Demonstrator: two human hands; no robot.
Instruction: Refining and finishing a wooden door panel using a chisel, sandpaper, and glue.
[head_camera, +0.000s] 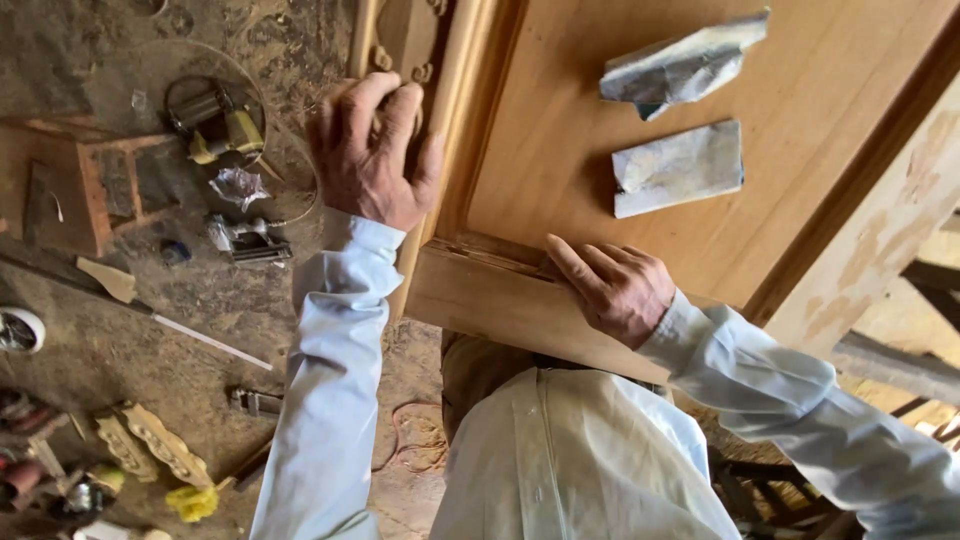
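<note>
Seen from the head camera, a large wooden door panel (640, 130) is being steadied across the work area, its near bottom rail lying just in front of the person's body. The left hand (370, 150) is being pressed against the carved moulding (400, 50) along the panel's left edge; the fingers (395, 105) are being curled down over something at the carving, but whether a small pad or scrap is being gripped underneath cannot be told, since the fingers are covering it. The right hand (620, 290) is being laid flat and open on the bottom rail (480, 300), nothing being held in it, the panel only being braced.

For work of this kind to be done well, it is judged that pressure should be kept light and following the carved curves, while the rail is being held firmly so the panel is not being allowed to shift.

Two folded sheets of worn sandpaper (680, 165) are being left loose on the panel's face, well apart from both hands, and could be knocked off if the panel is being tilted. On the dusty floor to the left, a power tool (215, 125), a wooden stool (70, 190), carved wooden pieces (150, 440) and a yellow rag (192, 500) are lying scattered, crowding the footing beside the panel.
</note>
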